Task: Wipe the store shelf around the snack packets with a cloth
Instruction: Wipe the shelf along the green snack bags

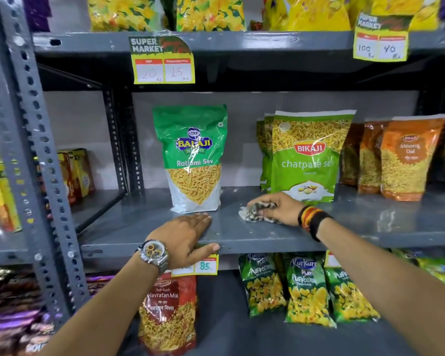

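Checked cloth [258, 211], crumpled, pinned flat under our right hand [276, 208]: fingers curled over it, pressing it to the grey metal shelf [242, 235], presumably so the wad drags dust instead of sliding loose. Just behind this hand: the Bikaji chatpata sev packet [307, 156], upright, near the knuckles but apparently not touching; we judge the wiping skirts its base. Further out to that hand's right: the orange Moong Dal packets [406, 158], standing in a row.

Left hand [186, 238]: spread open, gripping nothing, palm on the shelf top, thumb hooked over the front lip, likely as a brace while we lean in. Just beyond its fingertips: the Balaji Ratlami Sev packet [194, 158], upright. Bare shelf between the two hands looks to be the strip being cleaned.
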The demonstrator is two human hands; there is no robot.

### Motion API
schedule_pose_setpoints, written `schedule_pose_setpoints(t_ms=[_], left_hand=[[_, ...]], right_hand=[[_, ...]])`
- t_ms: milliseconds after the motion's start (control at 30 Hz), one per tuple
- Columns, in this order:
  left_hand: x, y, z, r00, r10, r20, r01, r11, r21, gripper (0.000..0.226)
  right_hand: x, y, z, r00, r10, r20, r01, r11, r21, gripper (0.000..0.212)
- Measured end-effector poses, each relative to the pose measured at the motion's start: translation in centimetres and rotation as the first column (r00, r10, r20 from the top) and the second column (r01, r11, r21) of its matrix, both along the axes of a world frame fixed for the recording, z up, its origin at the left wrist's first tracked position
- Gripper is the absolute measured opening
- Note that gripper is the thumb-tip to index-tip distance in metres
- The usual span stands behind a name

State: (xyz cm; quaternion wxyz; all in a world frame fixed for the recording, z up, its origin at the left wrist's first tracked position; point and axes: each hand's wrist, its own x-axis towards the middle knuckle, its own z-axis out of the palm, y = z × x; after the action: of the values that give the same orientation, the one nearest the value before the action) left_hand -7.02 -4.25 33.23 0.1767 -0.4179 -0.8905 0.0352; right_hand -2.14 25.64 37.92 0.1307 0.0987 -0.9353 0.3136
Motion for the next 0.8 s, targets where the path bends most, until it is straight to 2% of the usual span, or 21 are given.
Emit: schedule_pose_setpoints(t_ms=[33, 133, 233, 300, 433, 500, 600, 700, 800], left_hand=[[0.0, 0.0, 0.0, 1.000, 0.001, 0.005, -0.001, 1.000, 0.001, 0.092], [-0.1, -0.2, -0.1, 1.000, -0.011, 0.019, 0.011, 1.000, 0.000, 0.088], [-0.1, -0.2, -0.1, 1.000, -0.027, 0.011, 0.026, 1.000, 0.007, 0.087], [-0.2, -0.1, 0.0, 0.999, -0.031, 0.010, 0.032, 0.999, -0.005, 0.088], [-0.3, 0.5, 0.3, 0.996, -0.080, -0.025, 0.079, 0.997, -0.025, 0.100], [0.2, 2.1, 0.7, 0.994, -0.107, -0.036, 0.106, 0.994, -0.025, 0.103], [1.6, 6.0, 0.9, 0.995, -0.102, -0.021, 0.103, 0.993, 0.053, 0.097], [2.7, 10.0, 0.6, 0.998, -0.041, 0.039, 0.036, 0.994, 0.106, 0.102], [2.8, 11.7, -0.3, 0.997, 0.031, 0.075, -0.035, 0.998, 0.058, 0.107]], right_hand=[[0.0, -0.3, -0.6, 0.999, -0.040, 0.002, 0.040, 0.999, 0.010, 0.032], [2.2, -2.3, -1.1, 1.000, 0.013, 0.019, -0.013, 0.999, 0.031, 0.033], [6.5, -2.7, 0.5, 0.987, 0.080, 0.138, -0.088, 0.995, 0.057, 0.034], [8.9, -1.7, 1.7, 0.977, 0.099, 0.189, -0.103, 0.995, 0.009, 0.035], [9.7, 3.1, 3.7, 0.993, -0.104, -0.048, 0.099, 0.991, -0.095, 0.034], [9.2, 5.5, 4.2, 0.982, -0.173, -0.074, 0.166, 0.982, -0.095, 0.035], [7.4, 7.6, 4.7, 0.979, -0.184, -0.090, 0.180, 0.982, -0.051, 0.036], [4.9, 8.2, 4.6, 0.986, -0.141, -0.093, 0.143, 0.990, 0.018, 0.034], [1.8, 8.3, 3.0, 0.995, -0.086, -0.052, 0.090, 0.993, 0.080, 0.034]])
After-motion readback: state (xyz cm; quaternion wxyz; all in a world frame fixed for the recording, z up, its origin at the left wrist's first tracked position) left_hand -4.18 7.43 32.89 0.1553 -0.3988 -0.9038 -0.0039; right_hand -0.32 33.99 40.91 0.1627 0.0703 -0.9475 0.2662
